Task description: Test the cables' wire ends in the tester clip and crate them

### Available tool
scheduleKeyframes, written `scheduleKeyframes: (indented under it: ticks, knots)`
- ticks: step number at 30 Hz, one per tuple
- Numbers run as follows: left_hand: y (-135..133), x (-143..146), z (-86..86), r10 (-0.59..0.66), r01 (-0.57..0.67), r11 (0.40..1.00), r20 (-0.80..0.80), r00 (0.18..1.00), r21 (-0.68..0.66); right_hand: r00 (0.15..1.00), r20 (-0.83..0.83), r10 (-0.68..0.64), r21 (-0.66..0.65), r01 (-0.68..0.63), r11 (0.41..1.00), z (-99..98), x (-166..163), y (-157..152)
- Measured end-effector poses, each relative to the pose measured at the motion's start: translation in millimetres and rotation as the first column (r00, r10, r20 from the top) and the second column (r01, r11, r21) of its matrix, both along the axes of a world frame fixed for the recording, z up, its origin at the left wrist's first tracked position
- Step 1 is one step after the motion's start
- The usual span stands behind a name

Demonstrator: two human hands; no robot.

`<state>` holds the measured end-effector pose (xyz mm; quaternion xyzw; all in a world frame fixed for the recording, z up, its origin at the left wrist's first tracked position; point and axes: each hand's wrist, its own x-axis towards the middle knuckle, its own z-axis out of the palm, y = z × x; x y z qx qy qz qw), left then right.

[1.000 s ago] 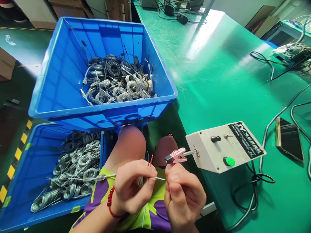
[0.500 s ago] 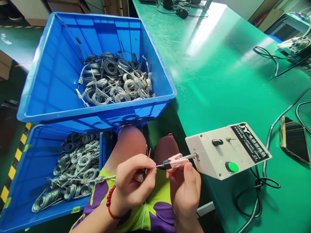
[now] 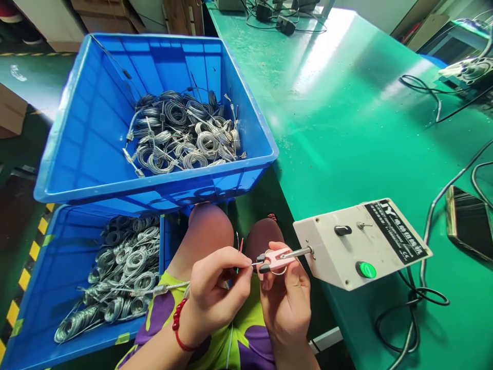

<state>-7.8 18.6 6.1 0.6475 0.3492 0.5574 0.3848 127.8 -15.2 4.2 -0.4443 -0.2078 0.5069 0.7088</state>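
My left hand (image 3: 221, 277) pinches the end of a grey cable (image 3: 169, 288), whose thin coloured wires, one of them red, stick up past the fingers. The wire tip reaches the jaws of a pink clip (image 3: 278, 259) with black tips. That clip sits on the metal shaft (image 3: 298, 252) of a beige machine box (image 3: 362, 241). Around the clip's body, my right hand (image 3: 287, 293) is closed, thumb on the near side and fingers behind. The clip's black jaws stand apart. Part of the cable behind my left hand is hidden.
A large blue crate (image 3: 154, 192) holds several coiled cables, and a lower blue crate (image 3: 34, 308) on the left holds more. On the green table (image 3: 331, 133) lie a phone (image 3: 470, 221) and black cords (image 3: 416, 308). Adapters (image 3: 285, 24) sit at the back.
The clip has turned on its shaft and its jaws have spread apart, with my right hand squeezing it. My left hand has shifted slightly right with the wire. The view has shifted a little.
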Motion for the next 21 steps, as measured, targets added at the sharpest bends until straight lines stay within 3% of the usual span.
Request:
scheduleKeyframes:
  ticks: [12,15,21]
  knots:
    - [0.3,1.6,0.4,-0.027,0.027,0.999,-0.024,0.999,-0.027,0.997,0.077,0.005,-0.036,-0.002,0.999,-4.4,1.4,-2.5]
    - [-1.4,1.5,-0.5,-0.027,0.026,0.999,-0.016,1.000,-0.033,0.999,0.024,0.024,-0.046,-0.023,0.999,-8.5,3.4,-3.1]
    - [-6.4,1.0,-2.6,0.030,-0.030,1.000,-0.017,0.999,-0.005,0.989,-0.136,-0.062,-0.038,0.057,0.998,-17.9,6.2,-0.8]
